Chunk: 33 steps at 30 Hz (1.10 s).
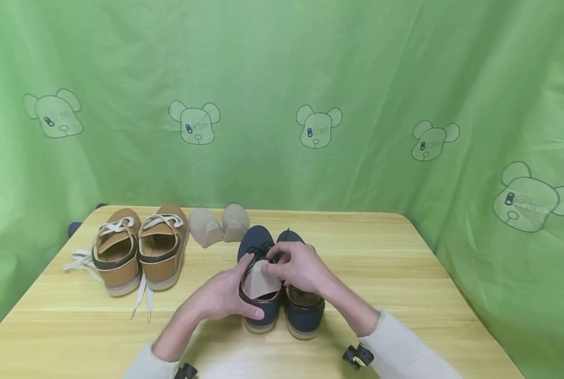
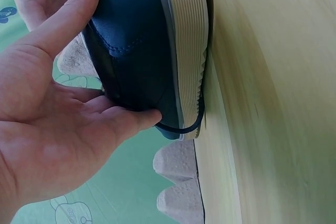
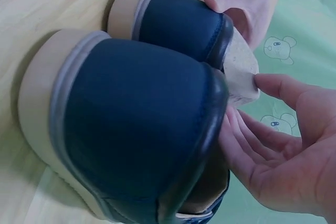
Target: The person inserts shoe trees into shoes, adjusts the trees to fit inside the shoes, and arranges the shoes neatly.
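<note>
A pair of navy lace-up shoes stands at the table's centre, toes to the back. My left hand holds the left navy shoe, its thumb at the heel and its fingers along the outer side. A beige, moulded-pulp-looking shoe insert sticks up out of that shoe's opening. My right hand pinches the insert's upper edge between thumb and fingers, as the right wrist view shows. Beside it, the right navy shoe has its opening partly covered by my right hand; the insert's lower end is hidden inside the left shoe.
Two more beige inserts lie near the table's back edge. To their left stands a pair of brown shoes with loose white laces trailing on the wooden table. A green curtain hangs behind and at the sides.
</note>
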Tool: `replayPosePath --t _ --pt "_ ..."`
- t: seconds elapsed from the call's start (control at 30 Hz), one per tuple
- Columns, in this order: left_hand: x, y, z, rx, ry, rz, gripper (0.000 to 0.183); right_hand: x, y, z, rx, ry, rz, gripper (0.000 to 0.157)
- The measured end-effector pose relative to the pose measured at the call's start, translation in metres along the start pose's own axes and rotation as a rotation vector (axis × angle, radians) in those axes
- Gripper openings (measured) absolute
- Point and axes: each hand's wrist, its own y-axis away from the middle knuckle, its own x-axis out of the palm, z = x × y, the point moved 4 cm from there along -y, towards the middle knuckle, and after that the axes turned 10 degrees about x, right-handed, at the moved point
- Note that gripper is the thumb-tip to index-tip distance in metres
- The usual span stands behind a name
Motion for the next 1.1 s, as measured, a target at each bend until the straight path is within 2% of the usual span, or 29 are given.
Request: replayPosePath --t 0.27,0.5,0.7,0.83,1.0,1.1 --pt "-0.001 0.000 0.000 -0.009 -0.016 -0.002 0.129 -0.001 0.000 -0.004 -0.037 0.026 -0.050 0.032" --pt "-0.001 0.000 -0.001 -0.017 -0.029 -0.017 0.129 0.000 0.000 -0.005 -0.019 -0.037 -0.048 0.032" --pt "-0.003 0.000 -0.003 -0.030 -0.027 -0.023 0.128 0.002 -0.002 -0.007 -0.007 -0.070 -0.056 0.041" --pt "-0.002 0.001 -0.003 -0.029 -0.029 -0.015 0.128 0.001 -0.003 -0.005 -0.006 -0.033 -0.086 0.048" --pt "0.000 0.001 -0.002 -0.026 -0.023 -0.005 0.128 -0.002 -0.002 0.002 -0.051 0.066 -0.156 0.047" --pt "0.000 0.001 -0.002 -0.021 -0.023 -0.006 0.128 -0.003 -0.002 0.006 -0.055 0.088 -0.151 0.050"
